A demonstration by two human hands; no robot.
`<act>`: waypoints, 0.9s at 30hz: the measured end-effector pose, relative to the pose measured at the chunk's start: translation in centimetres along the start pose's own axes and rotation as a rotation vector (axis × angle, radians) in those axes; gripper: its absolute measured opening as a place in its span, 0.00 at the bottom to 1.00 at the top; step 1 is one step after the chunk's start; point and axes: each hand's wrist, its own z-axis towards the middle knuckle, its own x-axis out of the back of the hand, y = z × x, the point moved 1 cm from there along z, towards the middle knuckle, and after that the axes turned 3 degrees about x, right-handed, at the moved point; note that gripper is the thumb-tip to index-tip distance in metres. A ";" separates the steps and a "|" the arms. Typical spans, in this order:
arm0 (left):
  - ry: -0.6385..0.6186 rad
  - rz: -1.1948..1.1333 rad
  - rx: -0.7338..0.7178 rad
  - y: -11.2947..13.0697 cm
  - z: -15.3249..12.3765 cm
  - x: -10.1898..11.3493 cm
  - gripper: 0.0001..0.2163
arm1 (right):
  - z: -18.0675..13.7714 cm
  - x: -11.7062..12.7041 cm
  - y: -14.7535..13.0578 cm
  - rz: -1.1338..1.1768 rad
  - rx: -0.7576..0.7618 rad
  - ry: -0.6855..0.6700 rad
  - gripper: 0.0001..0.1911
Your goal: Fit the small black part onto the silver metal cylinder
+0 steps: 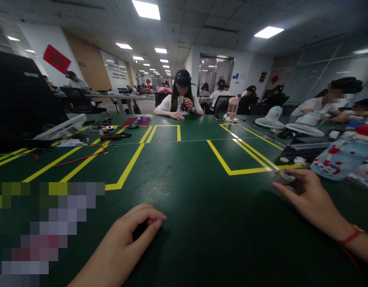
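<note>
The right hand (306, 195), at 4 o'clock in the view, has its grip clamped on a small cylinder (287, 175). From this cylinder, a blue container (336, 157) stands at 3 o'clock on the bench (190, 207). Left hand (130, 235): 7 o'clock, thumb and index fingertips together.

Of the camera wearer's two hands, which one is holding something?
The right hand: a small round object sits between its thumb and fingers. The left hand, loosely curled, shows nothing held.
</note>
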 end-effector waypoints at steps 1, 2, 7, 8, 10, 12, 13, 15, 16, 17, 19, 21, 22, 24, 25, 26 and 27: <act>0.003 -0.002 -0.005 0.0 0.1 0.0 0.09 | -0.4 -1.0 -1.6 0.092 0.058 -0.050 0.29; 0.006 -0.003 -0.007 0.0 0.1 0.0 0.09 | -0.9 -2.1 -3.5 0.183 0.117 -0.128 0.28; 0.021 -0.002 -0.017 -0.3 0.0 0.2 0.09 | -3.9 -7.2 -14.0 0.374 0.396 -0.508 0.22; 0.024 -0.005 -0.020 -0.4 -0.1 0.2 0.09 | -4.2 -7.9 -15.5 0.393 0.428 -0.541 0.22; 0.028 -0.008 -0.016 -0.4 -0.2 0.2 0.09 | -4.6 -9.0 -17.2 0.430 0.449 -0.584 0.21; 0.028 -0.008 -0.010 -0.4 -0.1 0.2 0.09 | -4.5 -9.7 -17.7 0.444 0.433 -0.618 0.20; 0.028 -0.007 -0.007 -0.3 -0.1 0.2 0.09 | -4.5 -9.9 -17.7 0.445 0.421 -0.632 0.20; 0.012 -0.007 -0.001 0.1 0.2 0.1 0.08 | -4.3 -10.2 -17.3 0.451 0.399 -0.644 0.24; 0.001 -0.008 0.006 0.5 0.5 0.1 0.08 | -4.3 -10.3 -17.1 0.462 0.389 -0.641 0.29; -0.008 -0.010 0.020 0.9 0.8 0.1 0.08 | -4.2 -10.4 -16.9 0.481 0.380 -0.636 0.34; -0.016 -0.025 0.050 2.1 1.4 0.1 0.10 | -4.3 -10.5 -16.7 0.527 0.356 -0.632 0.39; -0.004 -0.053 0.033 3.6 2.1 -0.1 0.11 | -4.3 -10.6 -16.7 0.572 0.337 -0.642 0.36; -0.002 -0.049 -0.016 4.3 2.5 -0.2 0.11 | -4.3 -10.7 -16.7 0.589 0.330 -0.647 0.33; -0.002 -0.036 -0.121 5.5 3.1 -0.5 0.08 | -4.3 -10.8 -16.8 0.613 0.319 -0.654 0.30; 0.002 -0.029 -0.164 5.9 3.3 -0.6 0.08 | -4.3 -10.9 -16.8 0.621 0.317 -0.654 0.29; 0.008 -0.027 -0.192 6.2 3.5 -0.8 0.08 | -4.3 -10.9 -16.9 0.626 0.314 -0.655 0.29; 0.019 -0.030 -0.205 6.4 3.7 -0.9 0.08 | -4.2 -11.0 -16.9 0.631 0.314 -0.657 0.28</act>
